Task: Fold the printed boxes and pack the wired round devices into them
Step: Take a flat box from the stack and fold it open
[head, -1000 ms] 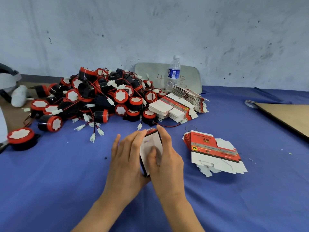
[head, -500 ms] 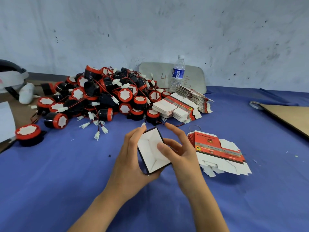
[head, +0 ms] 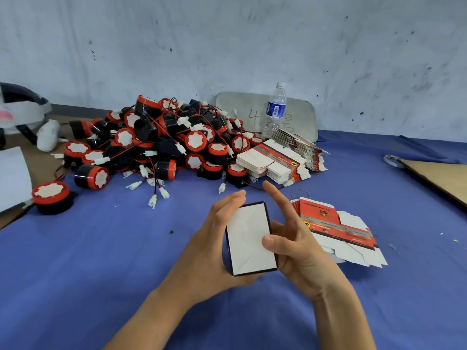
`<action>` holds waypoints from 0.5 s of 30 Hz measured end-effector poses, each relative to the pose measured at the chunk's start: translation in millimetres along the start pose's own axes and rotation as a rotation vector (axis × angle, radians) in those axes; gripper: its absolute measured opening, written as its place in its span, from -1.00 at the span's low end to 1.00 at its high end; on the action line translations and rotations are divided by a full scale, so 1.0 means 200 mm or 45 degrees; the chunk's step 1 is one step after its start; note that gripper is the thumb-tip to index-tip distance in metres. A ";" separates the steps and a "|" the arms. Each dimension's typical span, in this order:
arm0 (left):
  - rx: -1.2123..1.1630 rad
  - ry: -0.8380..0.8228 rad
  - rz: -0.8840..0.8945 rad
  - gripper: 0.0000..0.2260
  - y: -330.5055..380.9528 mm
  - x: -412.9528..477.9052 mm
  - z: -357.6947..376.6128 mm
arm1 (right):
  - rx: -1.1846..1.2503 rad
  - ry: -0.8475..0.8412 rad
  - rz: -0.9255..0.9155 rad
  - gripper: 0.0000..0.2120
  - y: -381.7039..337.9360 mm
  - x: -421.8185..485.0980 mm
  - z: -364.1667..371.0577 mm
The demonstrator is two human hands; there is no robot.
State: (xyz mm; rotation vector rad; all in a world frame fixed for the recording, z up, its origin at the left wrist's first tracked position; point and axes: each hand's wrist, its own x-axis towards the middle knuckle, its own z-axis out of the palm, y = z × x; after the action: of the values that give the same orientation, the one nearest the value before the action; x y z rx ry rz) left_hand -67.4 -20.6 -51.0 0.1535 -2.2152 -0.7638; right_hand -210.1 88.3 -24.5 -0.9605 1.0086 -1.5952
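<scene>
Pile of wired round devices (head: 161,147) at 10 o'clock of the hands, well apart: black bodies, red caps, white connectors on thin leads. Left hand (head: 209,251) wrapped round left edge of folded box (head: 250,241), fingertips at its top corner, gripping it. Box between both palms, over the blue cloth (head: 75,274), long axis roughly 12 to 6. White face toward camera, black edging, faint flap seams across it. Right hand (head: 300,251) at box's 3 o'clock: thumb pressed on white face, other fingers behind, pinching it; index raised free toward 12. Fanned stack of flat printed boxes (head: 336,228) at 3 o'clock, just beside right hand, lying on cloth.
</scene>
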 end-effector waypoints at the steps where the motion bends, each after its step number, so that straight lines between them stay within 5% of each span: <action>1: -0.016 -0.001 -0.003 -0.06 0.00 0.00 0.00 | 0.021 -0.012 0.001 -0.24 0.00 0.00 0.00; 8: 0.052 -0.025 -0.075 -0.02 -0.02 -0.01 0.03 | -0.111 0.092 -0.065 -0.20 -0.01 -0.02 0.03; 12: -0.051 -0.094 -0.257 -0.09 -0.05 -0.02 0.06 | -0.956 0.482 -0.308 0.01 0.04 0.02 0.05; 15: -0.304 0.054 -0.401 -0.21 -0.08 -0.03 0.05 | -1.664 0.364 -0.308 0.13 0.11 0.05 0.08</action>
State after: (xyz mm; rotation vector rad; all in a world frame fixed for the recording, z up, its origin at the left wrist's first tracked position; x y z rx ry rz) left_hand -73.0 -27.2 -69.5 0.4018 -2.0647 -1.1777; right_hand -189.7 72.0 -38.2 -1.7540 2.3059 -1.1422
